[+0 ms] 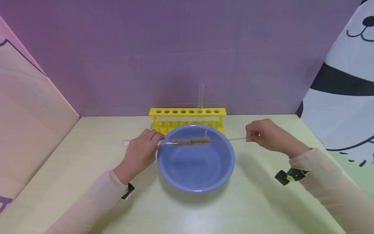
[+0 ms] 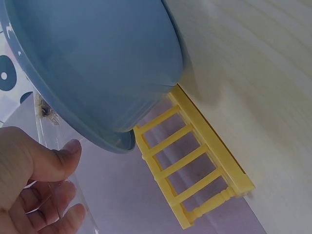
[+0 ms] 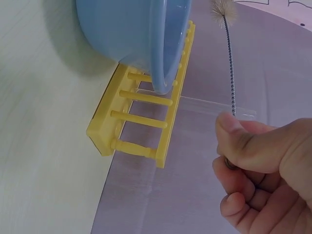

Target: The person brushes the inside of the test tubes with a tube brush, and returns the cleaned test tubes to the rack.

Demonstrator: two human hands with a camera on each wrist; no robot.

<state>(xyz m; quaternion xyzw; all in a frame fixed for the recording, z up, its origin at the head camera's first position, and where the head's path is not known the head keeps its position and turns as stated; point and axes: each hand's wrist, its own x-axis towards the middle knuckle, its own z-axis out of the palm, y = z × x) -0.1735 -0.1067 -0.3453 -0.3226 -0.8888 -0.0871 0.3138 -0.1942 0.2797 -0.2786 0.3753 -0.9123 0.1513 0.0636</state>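
Observation:
My left hand [image 1: 143, 148] grips a clear test tube [image 1: 167, 142] lying level over the blue basin [image 1: 196, 187]; its closed end sticks out left of the hand. Brown bristles of a brush [image 1: 191, 141] show over the basin, inside or at the right part of the tube. At the right, my right hand [image 1: 266, 136] pinches the thin twisted wire handle [image 3: 230, 68] between thumb and fingers. In the left wrist view the thumb and fingers of my left hand [image 2: 41, 180] are curled about the clear tube, with bristles [image 2: 46, 111] beyond.
A yellow test tube rack [image 1: 187, 112] stands behind the basin, against the purple backdrop [image 1: 131, 58]. One clear tube [image 1: 201, 96] stands upright in it. Printed panels flank the pale table [image 1: 87, 139] on both sides.

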